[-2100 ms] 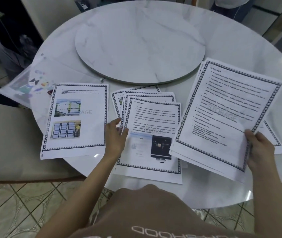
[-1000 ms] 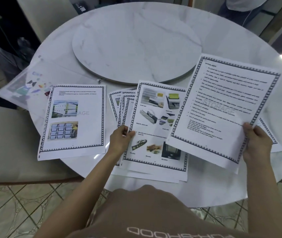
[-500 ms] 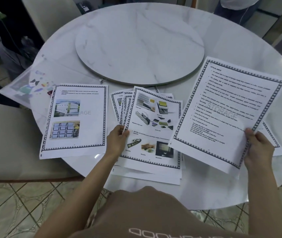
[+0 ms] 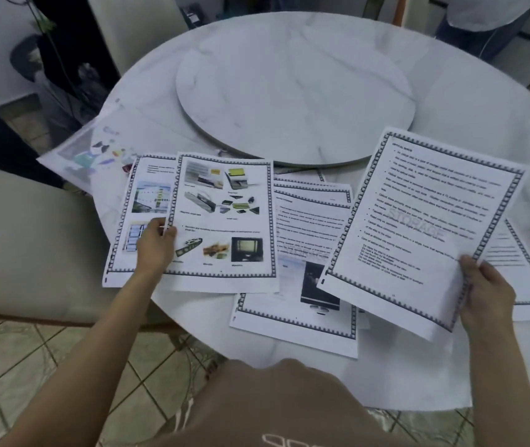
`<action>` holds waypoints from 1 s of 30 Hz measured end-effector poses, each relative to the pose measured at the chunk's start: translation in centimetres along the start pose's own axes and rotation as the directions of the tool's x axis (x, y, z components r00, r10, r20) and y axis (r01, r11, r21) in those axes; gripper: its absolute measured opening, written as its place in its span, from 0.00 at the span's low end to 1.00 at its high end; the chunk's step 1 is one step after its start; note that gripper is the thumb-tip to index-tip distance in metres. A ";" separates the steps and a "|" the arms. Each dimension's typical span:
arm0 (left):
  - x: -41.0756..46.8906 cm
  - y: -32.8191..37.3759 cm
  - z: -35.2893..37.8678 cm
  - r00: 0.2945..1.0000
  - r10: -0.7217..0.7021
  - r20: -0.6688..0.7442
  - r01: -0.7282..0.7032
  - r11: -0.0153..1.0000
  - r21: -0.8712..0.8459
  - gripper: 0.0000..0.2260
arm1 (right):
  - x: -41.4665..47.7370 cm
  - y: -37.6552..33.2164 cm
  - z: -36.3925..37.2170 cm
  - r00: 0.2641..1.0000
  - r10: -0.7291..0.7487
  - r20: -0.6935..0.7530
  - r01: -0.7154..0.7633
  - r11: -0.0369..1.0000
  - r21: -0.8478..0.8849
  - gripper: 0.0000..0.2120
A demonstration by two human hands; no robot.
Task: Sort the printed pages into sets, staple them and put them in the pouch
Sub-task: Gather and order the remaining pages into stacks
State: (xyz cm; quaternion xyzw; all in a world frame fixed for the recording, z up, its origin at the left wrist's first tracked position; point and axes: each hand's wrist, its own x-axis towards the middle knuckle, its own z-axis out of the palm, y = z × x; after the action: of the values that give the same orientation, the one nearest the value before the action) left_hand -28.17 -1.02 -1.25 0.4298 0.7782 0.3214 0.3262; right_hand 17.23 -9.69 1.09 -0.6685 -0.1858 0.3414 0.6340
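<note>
My left hand (image 4: 155, 245) pinches the left edge of a picture page (image 4: 225, 214) showing storage devices, held over the left page with building photos (image 4: 128, 221). In my right hand (image 4: 486, 288) is a text page with a "STORAGE" watermark (image 4: 418, 221), gripped by its lower right corner and raised above the table. A fanned middle pile of bordered pages (image 4: 302, 253) lies between them. Further pages (image 4: 528, 269) lie under the held sheet at the right. The clear pouch (image 4: 95, 150) with colourful prints lies at the table's left edge.
The round white marble table (image 4: 470, 101) carries a raised turntable (image 4: 295, 88) in its middle. A beige chair (image 4: 25, 240) stands at the left, another chair (image 4: 134, 24) at the back. A person stands behind the table at the top right (image 4: 489, 21).
My left hand lifted the picture page off the middle pile and carried it left, over the building-photo page. A text-and-screen page is uncovered on the middle pile. My right hand still holds its page.
</note>
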 end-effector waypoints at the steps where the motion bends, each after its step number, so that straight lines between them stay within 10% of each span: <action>1: 0.5 -0.4 -0.6 1.000 -0.003 -0.012 0.003 1.000 0.016 0.14 | -0.2 0.2 0.3 1.000 0.011 -0.001 -0.011 1.000 -0.001 0.15; 20: 4.9 -2.9 -6.0 0.996 0.067 -0.056 -0.067 0.998 -0.002 0.13 | -5.5 3.0 10.0 0.993 0.039 0.115 -0.028 0.995 -0.101 0.07; 30: 6.6 -4.0 -7.5 0.994 0.085 -0.071 -0.076 0.991 0.112 0.15 | -7.0 3.3 14.7 0.983 0.049 0.174 -0.027 0.992 -0.123 0.22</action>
State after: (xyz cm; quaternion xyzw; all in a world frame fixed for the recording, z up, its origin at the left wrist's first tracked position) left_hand -38.62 1.48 -1.53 0.4655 0.7885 0.3072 0.2592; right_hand 1.55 -4.26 0.01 -0.6759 -0.2488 0.3997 0.5670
